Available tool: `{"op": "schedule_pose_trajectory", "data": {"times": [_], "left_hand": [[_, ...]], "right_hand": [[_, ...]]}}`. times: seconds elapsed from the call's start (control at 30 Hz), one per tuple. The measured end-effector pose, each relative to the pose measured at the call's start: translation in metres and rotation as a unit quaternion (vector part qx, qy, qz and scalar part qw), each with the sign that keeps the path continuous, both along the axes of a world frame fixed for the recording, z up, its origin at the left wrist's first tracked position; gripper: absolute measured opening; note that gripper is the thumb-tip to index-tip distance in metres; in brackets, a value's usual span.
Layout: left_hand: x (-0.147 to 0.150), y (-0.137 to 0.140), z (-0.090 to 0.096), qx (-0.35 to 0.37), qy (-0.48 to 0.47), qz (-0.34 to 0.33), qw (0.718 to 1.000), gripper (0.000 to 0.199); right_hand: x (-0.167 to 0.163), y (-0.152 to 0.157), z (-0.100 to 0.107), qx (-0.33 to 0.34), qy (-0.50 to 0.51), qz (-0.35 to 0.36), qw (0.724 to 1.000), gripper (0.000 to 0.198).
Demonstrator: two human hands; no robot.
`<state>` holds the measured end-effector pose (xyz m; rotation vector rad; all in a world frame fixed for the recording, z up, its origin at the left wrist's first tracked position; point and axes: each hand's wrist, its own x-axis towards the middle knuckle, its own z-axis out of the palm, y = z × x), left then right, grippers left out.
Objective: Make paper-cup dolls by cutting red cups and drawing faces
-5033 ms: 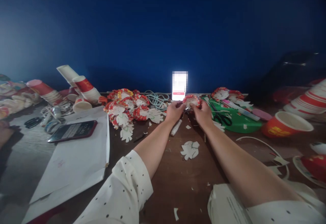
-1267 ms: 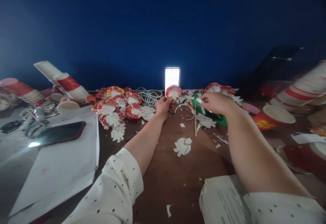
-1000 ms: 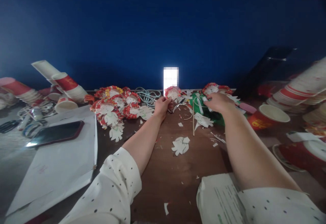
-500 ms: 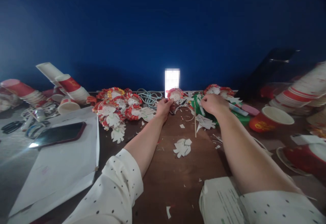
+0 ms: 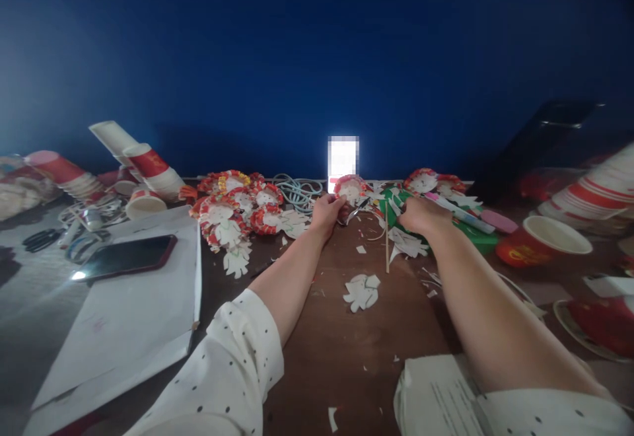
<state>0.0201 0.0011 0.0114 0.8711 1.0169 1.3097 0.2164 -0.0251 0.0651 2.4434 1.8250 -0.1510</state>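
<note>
Left fingers (image 5: 340, 205), mine: closed on one red-rimmed white disc (image 5: 351, 189). Right fingers (image 5: 409, 218), mine: curled over green sheet (image 5: 476, 239); whether gripping, I cannot tell.

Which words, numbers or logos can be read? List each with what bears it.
None can be read.
Yellow print on the red paper cup and the tilted cup stack: too blurred.
Printed lines on the white packet: too small.
Faint reddish marks on the white board: illegible.
Upright lit screen: pixelated, unreadable.
</note>
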Motion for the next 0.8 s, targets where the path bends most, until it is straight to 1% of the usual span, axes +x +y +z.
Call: {"op": "schedule_pose_trajectory", "data": {"times": [0.1,0.23,0.33,0.47,0.53,0.7,0.8], "left_hand": [[-0.001,-0.001,0.000,0.000,-0.004,-0.006,1.000,0.012],[-0.001,0.000,-0.001,0.001,-0.007,-0.004,1.000,0.013],[-0.002,0.001,-0.002,0.007,-0.007,-0.004,1.000,0.012],[-0.003,-0.001,-0.002,0.018,-0.009,-0.008,1.000,0.013],[-0.004,-0.004,-0.002,0.018,-0.010,-0.008,1.000,0.014],[-0.007,-0.010,0.001,0.012,-0.014,0.005,1.000,0.015],[-0.008,-0.012,0.004,-0.012,-0.025,0.019,0.999,0.010]], "right_hand": [[0.005,-0.001,0.008,0.014,0.005,0.003,1.000,0.042],[0.014,-0.004,0.024,0.083,0.029,0.028,0.996,0.050],[0.014,-0.011,0.038,0.132,0.069,0.047,0.988,0.044],[0.001,-0.026,0.056,0.199,0.117,0.074,0.970,0.033],[-0.005,-0.033,0.064,0.223,0.132,0.091,0.962,0.031],[-0.011,-0.044,0.079,0.261,0.171,0.106,0.944,0.029],[-0.006,-0.048,0.084,0.260,0.191,0.114,0.940,0.030]]}}
